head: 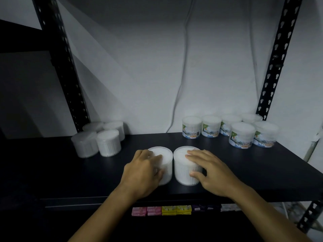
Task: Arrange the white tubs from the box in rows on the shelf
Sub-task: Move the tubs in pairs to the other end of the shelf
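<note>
Two tubs side by side on shelf (pixel 244 168): left hand (pixel 141 173) curled round left tub (pixel 166 165), right hand (pixel 213 173) gripping right tub (pixel 183 168). Beyond right hand, labelled tubs (pixel 229 131); past left hand, plain tubs (pixel 99 140).

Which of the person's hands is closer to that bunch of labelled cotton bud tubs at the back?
The right. The right hand grips a white tub in front and left of the labelled tubs; the left hand grips another tub farther left.
</note>
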A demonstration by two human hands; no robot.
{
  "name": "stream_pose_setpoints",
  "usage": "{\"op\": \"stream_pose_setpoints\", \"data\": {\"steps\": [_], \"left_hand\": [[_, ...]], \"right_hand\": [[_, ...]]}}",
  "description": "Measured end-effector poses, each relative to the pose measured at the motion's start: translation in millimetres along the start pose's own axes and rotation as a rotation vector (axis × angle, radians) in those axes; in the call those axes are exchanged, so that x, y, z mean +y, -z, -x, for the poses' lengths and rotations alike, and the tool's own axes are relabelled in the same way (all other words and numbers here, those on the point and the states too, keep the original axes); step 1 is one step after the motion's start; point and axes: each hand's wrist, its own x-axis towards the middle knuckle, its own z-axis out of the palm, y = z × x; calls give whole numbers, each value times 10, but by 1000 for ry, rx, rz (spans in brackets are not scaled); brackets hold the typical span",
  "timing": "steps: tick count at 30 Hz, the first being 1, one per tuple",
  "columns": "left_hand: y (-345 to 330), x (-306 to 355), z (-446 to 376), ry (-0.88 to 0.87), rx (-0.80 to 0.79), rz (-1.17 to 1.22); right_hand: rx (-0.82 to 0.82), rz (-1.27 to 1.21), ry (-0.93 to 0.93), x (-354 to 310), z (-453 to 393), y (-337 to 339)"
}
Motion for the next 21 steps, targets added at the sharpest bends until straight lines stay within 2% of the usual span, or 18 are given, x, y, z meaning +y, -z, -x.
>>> {"op": "stream_pose_setpoints", "data": {"steps": [7, 10, 16, 21], "left_hand": [[76, -153, -125, 27, -94, 254], [120, -113, -184, 102, -88, 266], [107, 61, -298, 231, -80, 103], [58, 51, -342, 247, -86, 246]], "right_hand": [[84, 158, 22, -144, -92, -12], [-16, 11, -52, -111, -131, 69], [-291, -338, -157, 17, -275, 260], [-325, -365, -199, 57, -320, 231]]}}
